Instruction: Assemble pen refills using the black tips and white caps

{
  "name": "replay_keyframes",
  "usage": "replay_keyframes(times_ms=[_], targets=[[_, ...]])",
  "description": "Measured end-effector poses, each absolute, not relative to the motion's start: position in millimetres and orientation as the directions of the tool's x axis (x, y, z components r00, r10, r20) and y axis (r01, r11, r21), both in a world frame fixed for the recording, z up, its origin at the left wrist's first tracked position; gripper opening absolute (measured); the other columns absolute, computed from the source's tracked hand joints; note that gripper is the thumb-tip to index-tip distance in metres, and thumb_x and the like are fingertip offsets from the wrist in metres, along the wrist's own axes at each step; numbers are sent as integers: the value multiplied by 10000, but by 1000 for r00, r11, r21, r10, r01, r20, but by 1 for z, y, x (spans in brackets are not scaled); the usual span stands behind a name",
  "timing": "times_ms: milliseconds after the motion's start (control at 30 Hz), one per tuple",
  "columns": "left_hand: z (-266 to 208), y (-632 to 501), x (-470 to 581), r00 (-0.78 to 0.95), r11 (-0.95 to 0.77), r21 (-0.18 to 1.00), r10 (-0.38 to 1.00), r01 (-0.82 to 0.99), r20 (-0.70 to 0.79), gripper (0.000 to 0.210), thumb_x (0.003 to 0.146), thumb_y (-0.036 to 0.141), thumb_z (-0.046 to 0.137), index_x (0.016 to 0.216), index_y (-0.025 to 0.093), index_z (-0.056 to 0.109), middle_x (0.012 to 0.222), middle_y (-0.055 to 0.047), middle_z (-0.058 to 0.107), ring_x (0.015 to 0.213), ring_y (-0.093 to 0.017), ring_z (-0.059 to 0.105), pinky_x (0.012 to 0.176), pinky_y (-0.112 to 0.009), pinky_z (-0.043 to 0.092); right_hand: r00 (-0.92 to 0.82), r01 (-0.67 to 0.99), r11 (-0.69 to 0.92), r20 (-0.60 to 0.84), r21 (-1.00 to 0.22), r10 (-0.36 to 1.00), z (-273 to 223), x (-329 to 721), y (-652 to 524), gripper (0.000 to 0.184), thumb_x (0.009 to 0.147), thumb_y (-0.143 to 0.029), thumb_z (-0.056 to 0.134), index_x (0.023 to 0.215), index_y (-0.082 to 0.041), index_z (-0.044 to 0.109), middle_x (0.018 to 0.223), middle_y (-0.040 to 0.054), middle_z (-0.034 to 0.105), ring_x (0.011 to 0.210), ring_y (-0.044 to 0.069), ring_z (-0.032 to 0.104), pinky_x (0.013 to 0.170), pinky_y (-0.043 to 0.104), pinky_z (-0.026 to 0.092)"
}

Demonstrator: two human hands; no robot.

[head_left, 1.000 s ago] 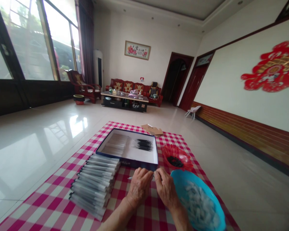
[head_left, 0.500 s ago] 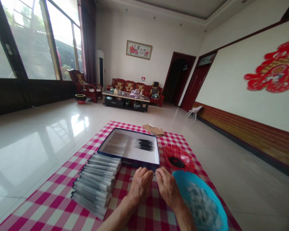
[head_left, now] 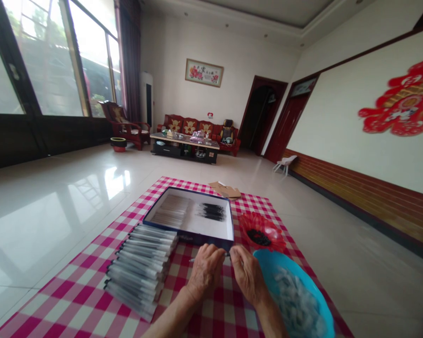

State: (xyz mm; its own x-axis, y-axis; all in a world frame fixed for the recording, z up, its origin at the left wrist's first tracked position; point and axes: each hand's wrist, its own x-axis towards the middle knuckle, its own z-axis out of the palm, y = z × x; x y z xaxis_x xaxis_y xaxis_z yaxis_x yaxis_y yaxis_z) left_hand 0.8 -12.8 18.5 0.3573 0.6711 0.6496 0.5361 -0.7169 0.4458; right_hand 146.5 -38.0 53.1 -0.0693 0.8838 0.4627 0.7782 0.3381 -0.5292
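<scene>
Right hand (head_left: 248, 274) edged outward, fingers (head_left: 235, 252) curled, hold unclear; left fingers (head_left: 216, 253) grip a pen (head_left: 192, 260).

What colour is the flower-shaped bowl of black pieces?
The flower-shaped bowl is red: head view.

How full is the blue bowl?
Partly filled: whitish pieces lie inside the blue bowl, bare blue wall showing beside them; how deep they lie, I cannot tell.

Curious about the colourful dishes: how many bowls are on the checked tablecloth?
2: a red petal-edged bowl right of the shallow box, and a blue bowl nearer the camera, beside the right hand. The forearm partly covers it; no others seem hidden.
</scene>
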Motion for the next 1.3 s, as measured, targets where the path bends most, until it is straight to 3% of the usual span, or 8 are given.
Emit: replay_keyframes(times_ms=[167, 533, 767, 867, 933, 1067, 1167, 1300], targets=[[19, -15, 0, 366, -724, 428, 661, 540, 655, 248, 939, 158, 343, 880, 182, 584, 757, -42, 552, 701, -190, 473, 695, -319, 350, -146, 816, 379, 479, -437, 866, 51, 149, -37, 290, 959, -290, 320, 768, -205, 521, 774, 39, 602, 745, 180, 571, 718, 282, 385], [28, -19, 1, 402, -740, 345, 626, 578, 669, 285, 946, 162, 323, 782, 191, 554, 729, -40, 541, 686, -188, 470, 675, -328, 343, 47, 785, 213, 399, -582, 916, 47, 141, -34, 423, 948, -432, 308, 625, -216, 475, 536, -3, 548, 499, 135, 493, 532, 263, 303], [27, -15, 1, 340, -759, 355, 587, 545, 735, 248, 932, 151, 358, 935, 185, 604, 794, -59, 590, 716, -194, 515, 690, -333, 403, 21, 791, 249, 432, -558, 902, 51, 140, -36, 426, 939, -451, 343, 621, -210, 490, 578, 11, 584, 534, 137, 514, 545, 252, 328], [28, -21, 2, 239, -775, 358, 534, 521, 811, 270, 915, 150, 408, 1141, 167, 556, 1018, -117, 611, 904, -233, 544, 795, -380, 429, 119, 775, 203, 453, -599, 883, 54, 143, -36, 456, 926, -497, 339, 622, -209, 520, 557, 23, 592, 514, 151, 515, 537, 263, 349], [27, -25, 3, 185, -785, 403, 535, 470, 825, 230, 904, 165, 443, 1092, 164, 577, 1025, -121, 612, 931, -241, 545, 818, -386, 431, 239, 734, 142, 449, -664, 861, 56, 146, -35, 479, 909, -546, 340, 642, -209, 552, 567, 43, 613, 533, 176, 543, 547, 276, 382], [19, -24, 6, 100, -666, 703, 740, 248, 666, 190, 923, 264, 462, 871, 181, 625, 777, -49, 616, 717, -175, 560, 674, -296, 446, 405, 457, 95, 302, -885, 863, 57, 144, -33, 520, 852, -639, 377, 710, -201, 617, 603, 71, 658, 564, 214, 610, 560, 297, 470], [13, -11, 5, 4, -406, 913, 914, -33, 406, 287, 924, 384, 470, 1021, 167, 630, 777, -38, 633, 675, -155, 570, 620, -258, 456, 368, 379, 89, 239, -921, 899, 54, 133, -33, 521, 827, -654, 408, 644, -206, 603, 564, 63, 645, 526, 201, 590, 514, 287, 468], [13, 5, 1, -58, -181, 901, 983, -394, 172, 372, 836, 468, 593, 997, 137, 648, 771, -30, 651, 627, -124, 567, 595, -226, 463, 226, 206, 20, 68, -978, 972, 47, 111, -38, 478, 834, -616, 428, 619, -210, 560, 539, 27, 614, 490, 159, 547, 446, 243, 403]])
